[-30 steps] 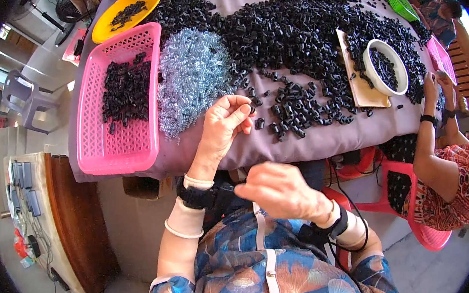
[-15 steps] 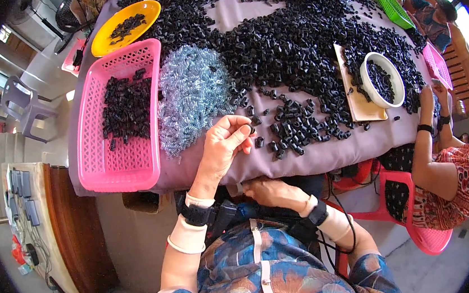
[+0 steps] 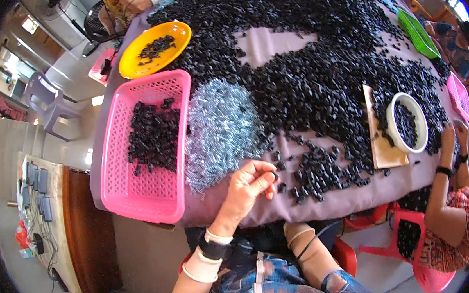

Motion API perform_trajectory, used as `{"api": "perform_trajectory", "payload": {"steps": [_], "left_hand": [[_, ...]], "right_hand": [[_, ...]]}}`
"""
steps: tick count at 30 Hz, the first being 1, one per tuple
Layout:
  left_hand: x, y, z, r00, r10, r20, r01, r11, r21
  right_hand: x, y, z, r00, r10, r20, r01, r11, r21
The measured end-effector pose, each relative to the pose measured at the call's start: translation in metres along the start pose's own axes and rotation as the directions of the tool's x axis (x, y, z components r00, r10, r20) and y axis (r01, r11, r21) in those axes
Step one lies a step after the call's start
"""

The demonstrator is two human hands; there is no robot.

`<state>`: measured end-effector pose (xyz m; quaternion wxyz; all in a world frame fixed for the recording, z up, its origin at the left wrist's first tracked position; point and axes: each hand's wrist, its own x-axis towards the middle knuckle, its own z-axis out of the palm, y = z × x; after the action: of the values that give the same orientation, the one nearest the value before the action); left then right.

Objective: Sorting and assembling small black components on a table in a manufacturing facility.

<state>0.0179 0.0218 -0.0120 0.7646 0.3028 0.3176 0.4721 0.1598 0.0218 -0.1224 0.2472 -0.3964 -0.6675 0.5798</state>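
My left hand [image 3: 250, 187] is over the near edge of the table, thumb and fingertips pinched on a small black plastic piece that barely shows. Just past its fingers lies a loose group of black plastic pieces [image 3: 324, 166]. A mound of small clear bluish parts [image 3: 222, 131] lies on the far side of that hand. To its left stands a pink basket [image 3: 115, 180] with black pieces inside. My right forearm [image 3: 312, 252] reaches under the table edge, which hides the hand.
A yellow plate [image 3: 179, 36] holds black pieces at the far left. At right, a white bowl [image 3: 422, 128] rests on a tan board [image 3: 385, 157]. Black pieces cover much of the purple cloth [image 3: 275, 43]. A co-worker's arm [image 3: 441, 183] is at the right edge, near a pink chair [image 3: 411, 220].
The whole view has shifted, so the table sits lower and further right. My right hand, visible below the table edge before, has gone out of sight. My left hand keeps its pinch.
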Motion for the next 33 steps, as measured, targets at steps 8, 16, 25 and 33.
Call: {"api": "perform_trajectory", "payload": {"steps": [8,16,25,33], "left_hand": [[-0.001,0.004,0.001,0.997,-0.082,0.008,0.082,0.994,-0.065],[0.001,0.005,0.003,0.991,-0.132,-0.004,0.131,0.990,-0.060],[-0.002,0.008,0.002,0.990,-0.136,-0.034,0.135,0.990,-0.033],[-0.004,0.008,0.002,0.990,-0.139,-0.039,0.138,0.990,-0.022]], "right_hand": [[0.064,0.014,-0.002,0.991,-0.075,-0.108,0.065,0.994,-0.092],[0.060,0.028,0.016,0.953,-0.033,-0.301,-0.017,0.987,-0.160],[0.044,0.020,0.017,0.900,-0.036,-0.435,-0.112,0.944,-0.310],[0.036,-0.001,0.014,0.875,-0.080,-0.478,-0.166,0.878,-0.449]]}}
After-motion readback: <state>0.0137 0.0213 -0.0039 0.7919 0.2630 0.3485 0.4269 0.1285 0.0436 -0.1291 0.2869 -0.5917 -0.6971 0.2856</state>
